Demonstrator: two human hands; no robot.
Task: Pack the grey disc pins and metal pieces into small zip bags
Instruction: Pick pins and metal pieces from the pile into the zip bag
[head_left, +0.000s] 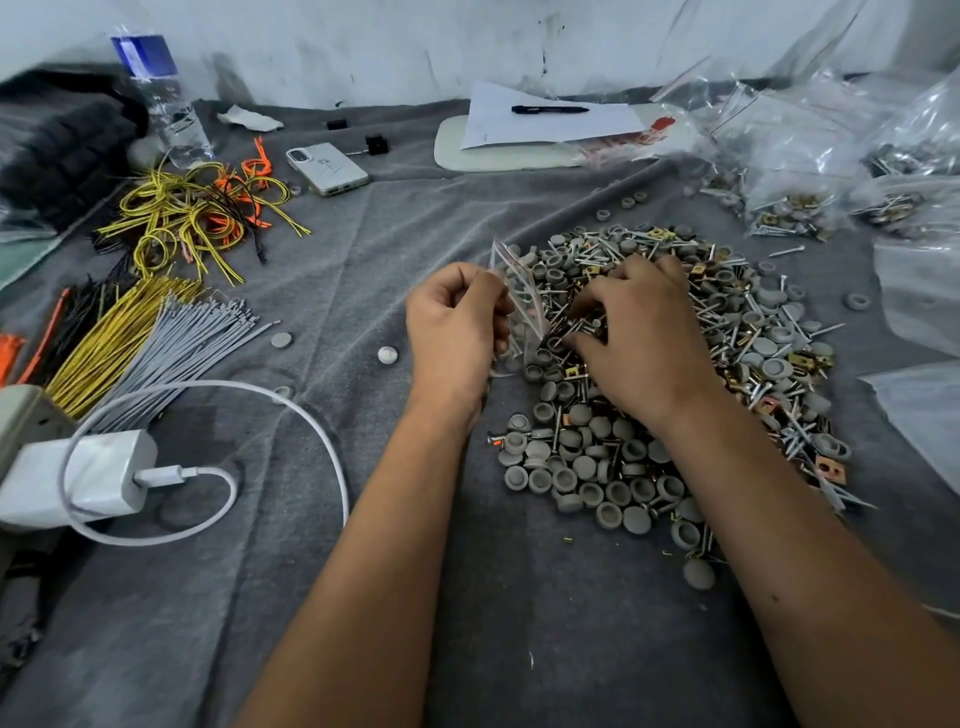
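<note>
A big heap of grey disc pins (587, 467), screws and brass metal pieces (769, 332) lies on the grey cloth at centre right. My left hand (452, 332) grips a small clear zip bag (522, 296) with a red strip, held upright at the heap's left edge. My right hand (639, 338) sits on top of the heap just right of the bag, fingers curled down into the screws and metal pieces. What its fingertips hold is hidden. Filled zip bags (795, 208) lie at the back right.
Left of the hands lie yellow and orange wires (197, 213), grey cable ties (182, 343), a white charger with cable (93, 475), a phone (327, 169) and a water bottle (161, 98). Paper with a pen (550, 111) rests at the back. Empty plastic bags (919, 306) lie right.
</note>
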